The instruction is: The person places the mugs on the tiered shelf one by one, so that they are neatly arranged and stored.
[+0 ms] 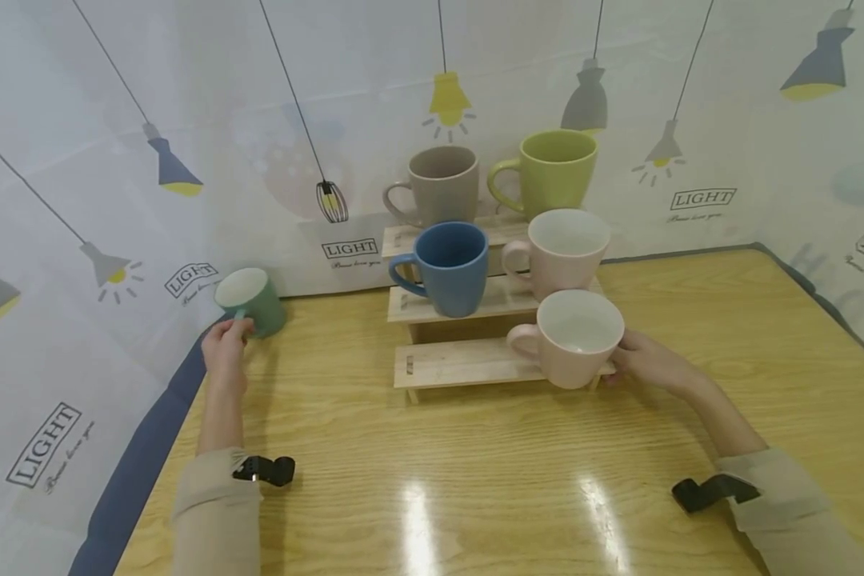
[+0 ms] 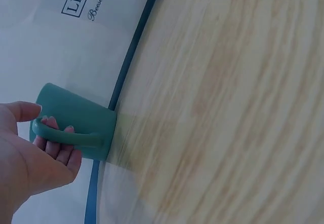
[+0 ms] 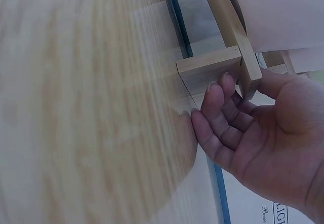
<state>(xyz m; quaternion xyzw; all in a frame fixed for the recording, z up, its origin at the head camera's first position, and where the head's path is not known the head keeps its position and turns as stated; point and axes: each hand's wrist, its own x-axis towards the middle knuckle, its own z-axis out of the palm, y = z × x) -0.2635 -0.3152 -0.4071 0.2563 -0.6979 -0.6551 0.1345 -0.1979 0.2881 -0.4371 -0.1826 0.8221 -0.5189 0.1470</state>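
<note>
At the table's back left corner, my left hand (image 1: 223, 356) grips a green mug (image 1: 265, 308) by its handle. In the left wrist view its fingers pass through the handle, with the thumb by the rim. My right hand (image 1: 651, 362) holds the right end of the lowest board of a three-step wooden stand (image 1: 468, 364). The right wrist view shows the thumb above the board (image 3: 247, 72) and curled fingers below it, near a leg. A pale pink mug (image 1: 576, 348) stands on that board, close to this hand.
The middle step carries a blue mug (image 1: 455, 272) and another pink mug (image 1: 565, 252). On the top step are a grey-brown mug (image 1: 442, 188) and a lime green mug (image 1: 558, 172). Printed cloth (image 1: 274, 152) hangs behind and beside the wood-grain table (image 1: 346, 472).
</note>
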